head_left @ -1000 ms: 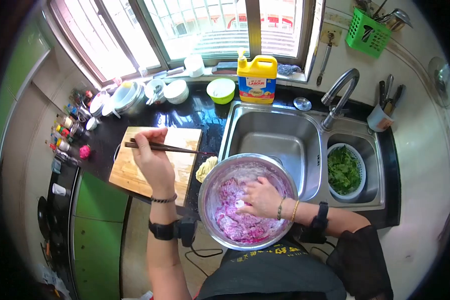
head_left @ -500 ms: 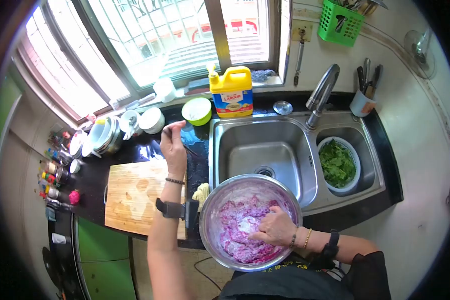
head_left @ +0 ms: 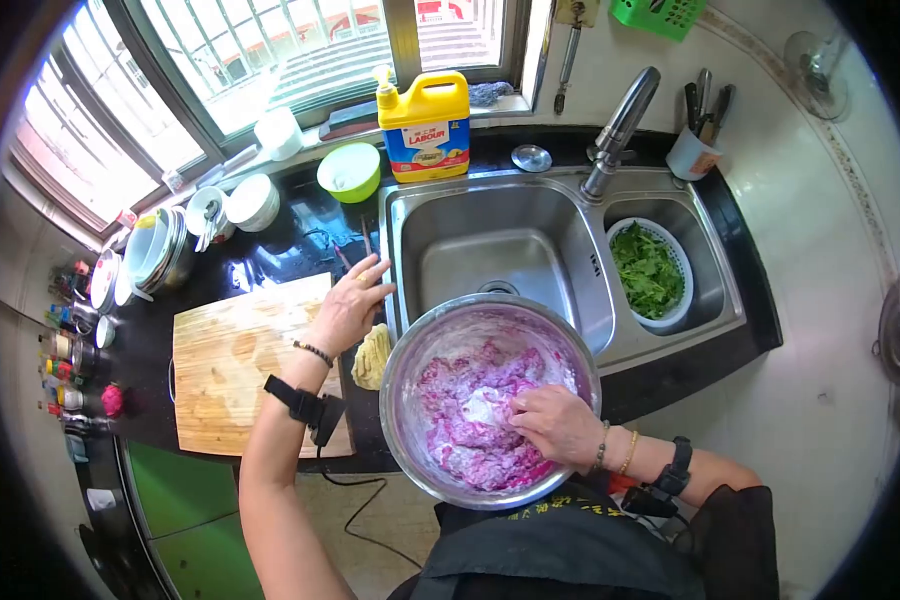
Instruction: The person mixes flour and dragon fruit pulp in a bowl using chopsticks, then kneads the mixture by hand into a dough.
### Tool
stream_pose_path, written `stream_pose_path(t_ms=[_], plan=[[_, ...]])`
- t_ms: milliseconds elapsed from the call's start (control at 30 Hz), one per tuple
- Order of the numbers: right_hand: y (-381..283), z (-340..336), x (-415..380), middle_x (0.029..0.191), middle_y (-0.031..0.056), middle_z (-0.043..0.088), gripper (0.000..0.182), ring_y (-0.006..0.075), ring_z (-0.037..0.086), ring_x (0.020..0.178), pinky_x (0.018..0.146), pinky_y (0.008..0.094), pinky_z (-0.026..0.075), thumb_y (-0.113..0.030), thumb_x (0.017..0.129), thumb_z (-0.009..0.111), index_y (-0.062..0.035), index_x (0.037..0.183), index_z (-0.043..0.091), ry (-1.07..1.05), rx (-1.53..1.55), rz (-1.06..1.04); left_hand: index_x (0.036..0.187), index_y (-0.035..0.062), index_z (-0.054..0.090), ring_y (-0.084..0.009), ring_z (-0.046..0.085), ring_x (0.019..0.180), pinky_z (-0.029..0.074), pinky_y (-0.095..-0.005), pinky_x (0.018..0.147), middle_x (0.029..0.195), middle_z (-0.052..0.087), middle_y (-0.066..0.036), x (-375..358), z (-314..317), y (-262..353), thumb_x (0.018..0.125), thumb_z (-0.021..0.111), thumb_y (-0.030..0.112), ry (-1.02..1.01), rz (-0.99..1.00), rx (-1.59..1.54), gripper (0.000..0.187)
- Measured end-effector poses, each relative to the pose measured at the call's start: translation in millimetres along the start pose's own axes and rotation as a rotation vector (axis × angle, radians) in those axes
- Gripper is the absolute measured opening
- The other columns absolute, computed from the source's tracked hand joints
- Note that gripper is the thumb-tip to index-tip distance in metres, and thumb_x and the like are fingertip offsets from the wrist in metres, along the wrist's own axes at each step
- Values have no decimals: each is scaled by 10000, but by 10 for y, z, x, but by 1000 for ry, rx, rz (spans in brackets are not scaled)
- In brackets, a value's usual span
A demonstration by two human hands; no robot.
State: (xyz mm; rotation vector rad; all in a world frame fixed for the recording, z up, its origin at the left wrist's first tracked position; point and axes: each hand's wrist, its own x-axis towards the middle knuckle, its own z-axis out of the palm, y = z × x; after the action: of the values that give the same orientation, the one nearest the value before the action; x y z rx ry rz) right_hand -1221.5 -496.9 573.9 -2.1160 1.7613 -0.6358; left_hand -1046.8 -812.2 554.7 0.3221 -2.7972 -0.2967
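Note:
A large steel bowl (head_left: 395, 440) stands at the counter's front edge, partly over the sink. It holds a crumbly pink-purple dough (head_left: 470, 440) with patches of white flour. Inside it, my right hand (head_left: 560, 425) has its fingers curled and pressed together into the dough; the fingertips are partly hidden. My left hand (head_left: 350, 305) is open, fingers spread, between the cutting board (head_left: 235, 370) and the sink's left rim. Just beyond its fingers, dark chopsticks (head_left: 367, 238) lie on the counter. A crumpled yellowish cloth (head_left: 372, 358) lies below that hand, beside the bowl.
Behind the bowl is the double sink (head_left: 495, 245), with a curved faucet (head_left: 625, 120) and a white basket of leafy greens (head_left: 648, 270). A yellow detergent jug (head_left: 427, 130) and a green bowl (head_left: 351, 172) stand at the back. Stacked dishes (head_left: 160, 250) are at left.
My left hand has let go of the chopsticks, which now lie on the counter, and its fingers have spread. My right hand stays in the dough. The whole view has shifted slightly.

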Motion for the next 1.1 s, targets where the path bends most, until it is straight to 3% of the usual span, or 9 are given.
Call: stream_pose_path(t_ms=[200,267,400,567,800,867,933,1033,1100], plan=[[-17,-42,-8,962,87,599,128,238,556,965,850,363,412,-178,777,604,-56,810,629,-65,33,17,1068,25,588,-334,398,1218,368,-377,991,1275,443,-213,-388,48,153,645,570,-64,65,-145,190,432],[12,-82,-22,996,111,601,175,259,559,968,852,374,420,-201,783,609,-41,852,626,-44,66,2,1150,10,525,-302,506,1109,460,-363,883,1190,512,-203,-580,-13,270,724,587,2,229,-309,104,430],[80,-84,-71,1033,150,593,254,292,558,968,854,391,426,-221,797,598,-19,949,607,71,100,73,1155,0,501,-211,612,797,498,-320,724,960,612,-128,-936,-153,941,869,549,185,-201,-1189,-1056,344],[228,-106,56,1043,178,567,384,316,535,971,858,400,422,-233,795,594,7,1088,535,-57,145,67,1092,-58,534,-188,595,820,480,-295,714,961,607,-119,-984,53,1474,835,542,111,-183,-1266,-1522,308],[947,-622,750,970,157,570,355,304,537,931,850,402,429,-272,795,596,-14,1035,549,5,182,-108,1092,-87,518,-193,572,855,457,-312,763,969,598,-128,-364,0,1579,745,529,-5,45,-1347,-1326,356],[1190,-774,993,1040,186,579,354,326,537,994,873,391,426,-235,783,617,-4,1047,569,-3,188,-27,1066,-89,528,-195,574,822,467,-317,731,926,604,-122,-105,193,1392,743,530,0,131,-1275,-1379,335],[1521,-732,1134,1029,190,584,348,331,541,987,872,399,426,-254,786,606,2,1018,576,32,182,28,1051,-76,537,-199,581,779,481,-325,700,892,609,-112,276,321,1334,737,536,5,-90,-1429,-1125,324],[2081,-589,1271,1024,202,588,359,344,545,984,870,411,426,-283,790,590,18,985,585,25,184,209,1016,-58,563,-189,590,711,490,-296,609,844,613,-109,532,1016,1153,725,526,-26,206,-1349,-1378,296],[2482,-333,1263,1017,228,590,411,360,551,981,870,419,426,-344,802,566,25,983,588,-7,172,351,1030,-57,558,-202,601,723,502,-315,622,873,620,-111,537,1520,953,724,548,-24,135,-1390,-1297,307]])
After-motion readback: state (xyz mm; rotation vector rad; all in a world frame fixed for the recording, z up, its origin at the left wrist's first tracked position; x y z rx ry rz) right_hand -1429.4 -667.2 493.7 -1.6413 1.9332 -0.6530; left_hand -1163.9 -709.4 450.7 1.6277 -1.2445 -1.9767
